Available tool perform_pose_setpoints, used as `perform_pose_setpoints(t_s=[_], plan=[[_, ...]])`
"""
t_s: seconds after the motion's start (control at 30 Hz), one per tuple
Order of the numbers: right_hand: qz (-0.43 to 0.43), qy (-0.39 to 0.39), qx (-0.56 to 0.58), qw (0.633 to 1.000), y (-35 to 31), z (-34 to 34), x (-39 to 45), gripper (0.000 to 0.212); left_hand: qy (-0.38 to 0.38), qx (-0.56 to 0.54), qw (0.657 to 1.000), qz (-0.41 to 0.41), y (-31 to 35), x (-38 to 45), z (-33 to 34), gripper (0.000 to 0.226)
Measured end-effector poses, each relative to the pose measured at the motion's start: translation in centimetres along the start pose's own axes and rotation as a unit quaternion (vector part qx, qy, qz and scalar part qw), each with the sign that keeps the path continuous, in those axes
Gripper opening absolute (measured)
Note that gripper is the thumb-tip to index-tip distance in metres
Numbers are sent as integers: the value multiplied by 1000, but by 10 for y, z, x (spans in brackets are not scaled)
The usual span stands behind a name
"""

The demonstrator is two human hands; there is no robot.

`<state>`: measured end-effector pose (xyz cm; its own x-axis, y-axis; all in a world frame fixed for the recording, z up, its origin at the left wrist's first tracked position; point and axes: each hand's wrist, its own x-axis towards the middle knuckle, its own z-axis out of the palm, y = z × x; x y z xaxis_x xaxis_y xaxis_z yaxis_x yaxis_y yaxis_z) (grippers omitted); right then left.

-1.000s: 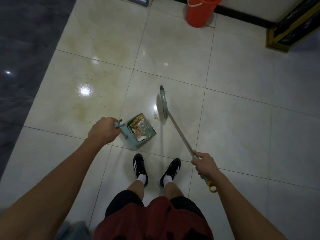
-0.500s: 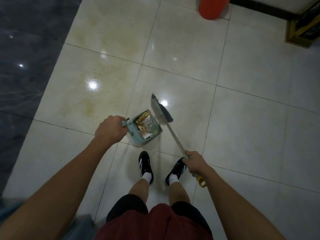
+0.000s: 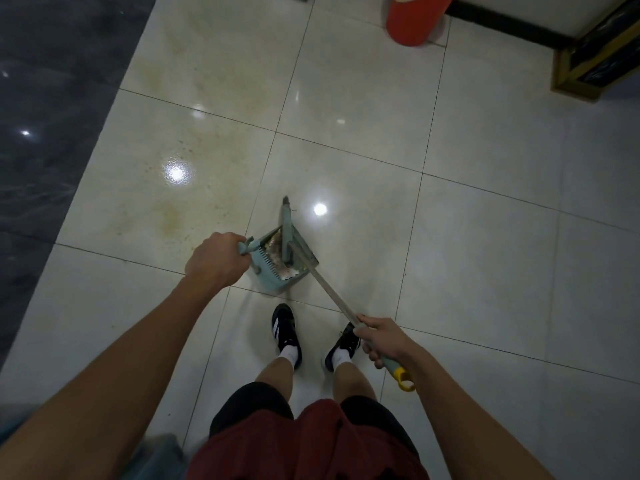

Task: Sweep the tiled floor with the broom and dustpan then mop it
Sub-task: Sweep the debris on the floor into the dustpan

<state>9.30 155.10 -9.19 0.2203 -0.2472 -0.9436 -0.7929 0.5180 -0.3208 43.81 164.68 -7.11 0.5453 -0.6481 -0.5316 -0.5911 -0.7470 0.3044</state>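
Two hands are doing the work. The left hand (image 3: 216, 259) is closing its grip around the short handle of the dustpan (image 3: 277, 268), keeping the pan on the floor just in front of the two black shoes (image 3: 285, 329). The right hand (image 3: 382, 339) is wrapping its grip around the long metal stick of the broom (image 3: 320, 284), near the yellow end. The stick is slanting from that hand down to the broom head, which is lying across the mouth of the pan and poking out past its far edge.

Some scraps and bits of rubbish are sitting inside the pan. The pale tiled floor (image 3: 485, 258) around it is looking mostly clear, with brownish stains on the tiles to the left. A red bucket (image 3: 414, 20) is standing well apart, near the far wall.

It looks like the sweeping step is almost over, and the broom is pushing the last bits in. Next the person will probably need to lift the pan level so nothing is spilling, and empty it. The mopping part is not yet begun, and no mop is showing. Tipping the pan too soon could drop the scraps back out.
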Motion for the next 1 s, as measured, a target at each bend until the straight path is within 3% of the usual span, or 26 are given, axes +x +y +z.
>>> perform_pose_setpoints(t_s=[0.6,0.83,1.0], plan=[[-30,93,-119,988,8,-29,-27,56,7,-27,999,-32,-36,-17,-14,13],[-56,140,-204,967,-6,-36,-11,58,2,0,999,-46,-50,-17,-18,13],[-56,163,-329,929,-15,-28,6,59,4,-1,999,-43,-56,-15,-14,15]])
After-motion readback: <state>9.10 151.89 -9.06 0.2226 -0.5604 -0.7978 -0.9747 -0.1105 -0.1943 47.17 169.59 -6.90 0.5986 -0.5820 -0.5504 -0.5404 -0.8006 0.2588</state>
